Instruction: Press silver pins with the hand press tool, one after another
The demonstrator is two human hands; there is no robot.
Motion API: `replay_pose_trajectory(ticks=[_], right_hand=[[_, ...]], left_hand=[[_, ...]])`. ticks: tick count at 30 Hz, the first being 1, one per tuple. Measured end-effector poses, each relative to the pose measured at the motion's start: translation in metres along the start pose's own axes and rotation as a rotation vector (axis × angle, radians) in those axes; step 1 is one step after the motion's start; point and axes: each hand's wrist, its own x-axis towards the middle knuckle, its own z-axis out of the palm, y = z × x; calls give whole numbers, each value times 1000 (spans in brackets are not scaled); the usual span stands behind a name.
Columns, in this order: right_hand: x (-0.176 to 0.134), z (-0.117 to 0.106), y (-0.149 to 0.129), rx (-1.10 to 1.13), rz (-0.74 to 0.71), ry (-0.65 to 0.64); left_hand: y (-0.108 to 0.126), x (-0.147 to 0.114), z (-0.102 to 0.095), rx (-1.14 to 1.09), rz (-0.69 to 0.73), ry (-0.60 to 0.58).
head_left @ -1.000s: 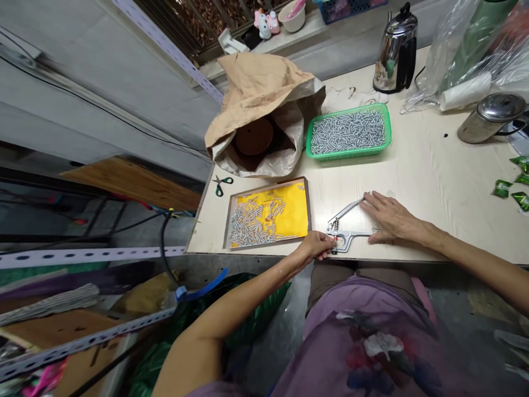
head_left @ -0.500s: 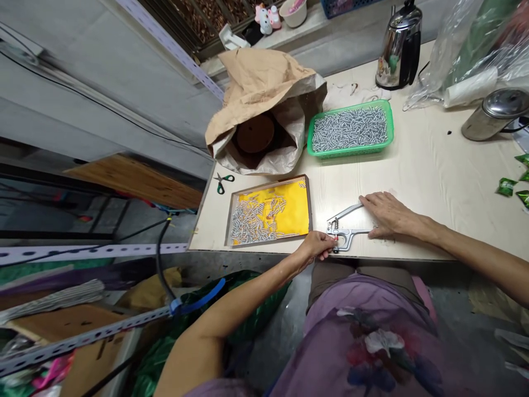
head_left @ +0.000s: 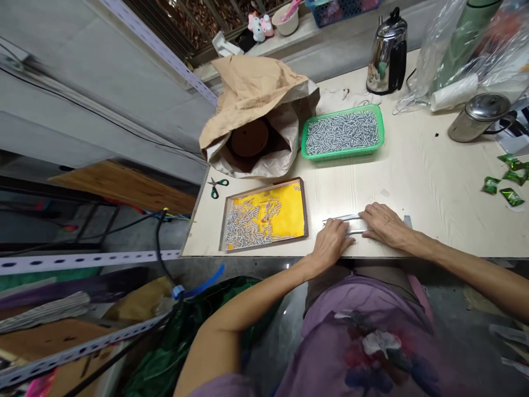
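Silver hand pliers [head_left: 350, 217] with two long handles lie near the table's front edge. My left hand [head_left: 330, 241] is closed around their head end and hides most of it. My right hand [head_left: 384, 225] grips the handle ends, thumb on the lower one and fingers on the upper one. Left of my left hand is a shallow tray [head_left: 306, 212] with a yellow bottom. Small silver metal pieces [head_left: 246, 223] are heaped in its left part, with several strewn towards the middle.
A green basket [head_left: 345, 156] full of similar metal pieces stands behind the pliers. Left of it sits an open paper sack [head_left: 256, 77]. Scissors [head_left: 217, 186] lie near the left edge. A kettle [head_left: 385, 60], a steel cup [head_left: 475, 118] and green wrapped packets [head_left: 491, 185] are to the right.
My left hand has moved from pinching at the pliers' jaw to covering their head. The handles sit closer together, with my right hand now gripping both. The view has shifted slightly.
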Motion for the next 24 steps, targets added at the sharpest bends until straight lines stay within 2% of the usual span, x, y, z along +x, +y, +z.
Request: replay_pose_trajectory(ticks=[3, 7, 12, 20, 24], right_hand=[[-1, -1, 2, 32, 19, 4], [-3, -7, 8, 75, 14, -3], [-8, -7, 5, 0, 20, -41], [-11, 16, -2, -52, -46, 82], [-11, 16, 3, -26, -24, 93]], left_hand=[[3, 27, 6, 73, 134, -48], [2, 44, 1, 124, 195, -166], [4, 42, -3, 143, 194, -204], [2, 42, 11, 56, 145, -163], [-2, 46, 10, 46, 153, -169]])
